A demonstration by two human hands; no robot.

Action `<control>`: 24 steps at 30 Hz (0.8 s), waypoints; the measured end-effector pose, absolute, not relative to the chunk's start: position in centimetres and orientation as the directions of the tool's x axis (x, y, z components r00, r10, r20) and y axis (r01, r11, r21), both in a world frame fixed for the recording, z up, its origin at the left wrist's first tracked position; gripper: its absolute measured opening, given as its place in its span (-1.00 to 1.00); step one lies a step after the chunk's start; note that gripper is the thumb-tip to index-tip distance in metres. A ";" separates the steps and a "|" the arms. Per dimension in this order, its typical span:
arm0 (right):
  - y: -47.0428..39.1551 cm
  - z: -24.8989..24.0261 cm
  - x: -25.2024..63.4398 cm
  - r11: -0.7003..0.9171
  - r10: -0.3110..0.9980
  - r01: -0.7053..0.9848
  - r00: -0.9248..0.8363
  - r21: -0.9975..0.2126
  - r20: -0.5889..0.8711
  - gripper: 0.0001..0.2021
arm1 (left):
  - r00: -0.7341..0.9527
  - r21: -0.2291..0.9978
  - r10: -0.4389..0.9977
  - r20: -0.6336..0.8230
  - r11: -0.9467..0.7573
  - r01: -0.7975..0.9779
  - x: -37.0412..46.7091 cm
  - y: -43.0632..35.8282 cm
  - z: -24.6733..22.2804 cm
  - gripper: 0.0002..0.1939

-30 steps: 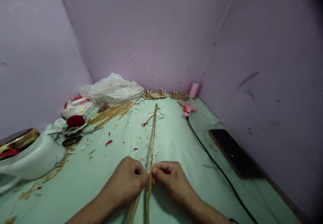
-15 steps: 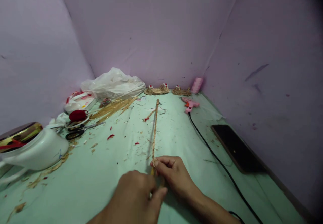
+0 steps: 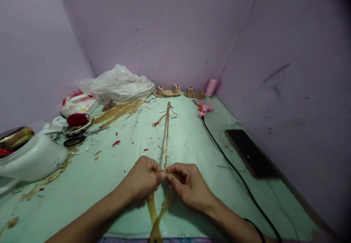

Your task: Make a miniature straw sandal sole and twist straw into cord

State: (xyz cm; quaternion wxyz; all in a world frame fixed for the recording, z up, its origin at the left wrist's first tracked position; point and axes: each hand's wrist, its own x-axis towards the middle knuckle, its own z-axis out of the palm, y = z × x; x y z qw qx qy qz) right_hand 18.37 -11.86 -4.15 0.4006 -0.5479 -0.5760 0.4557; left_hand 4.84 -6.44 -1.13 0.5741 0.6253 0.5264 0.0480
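Note:
A thin tan braid of dried plant fibre runs away from me down the middle of the table. At its near end, my left hand and my right hand meet, thumbs and fingers pinched on the strands. Flat yellowish strips hang loose below the hands toward the table's front edge. The very point where the fingertips grip is partly hidden. Near the braid's far end, a short side piece with a red tip branches off to the left.
Right of the braid lie a pink glue gun with a black cord and a phone. Scissors, a red yarn ball, a white pot and dried strips sit left. Small woven slippers stand by the wall.
My left hand has moved up and forward from below to beside my right fingertips, pinching the strands there. Loose strips now show beneath. The whole view has shifted slightly.

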 end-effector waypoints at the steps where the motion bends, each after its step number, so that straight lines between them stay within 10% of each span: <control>1: -12.0 -4.2 18.5 0.047 0.997 0.372 -0.078 -0.927 0.019 -0.81 | 0.450 0.772 0.753 -0.480 0.118 0.625 4.9 -6.4 -1.1 -0.81; 12: -13.5 -3.8 18.0 0.191 0.967 0.766 -0.038 -0.615 0.253 -0.78 | 0.502 0.847 0.785 -0.363 0.053 0.529 5.1 -7.2 -2.9 -0.86; 19: -14.7 -6.1 15.6 0.346 0.674 0.931 -0.162 -0.114 0.721 -0.72 | 0.516 0.893 0.740 -0.432 0.271 0.358 5.1 -7.2 -3.0 -0.84; 24: -14.9 -5.2 16.1 0.438 0.683 0.892 -0.252 -0.108 0.685 -0.68 | 0.570 0.923 0.744 -0.349 0.167 0.346 4.8 -7.1 -2.6 -0.90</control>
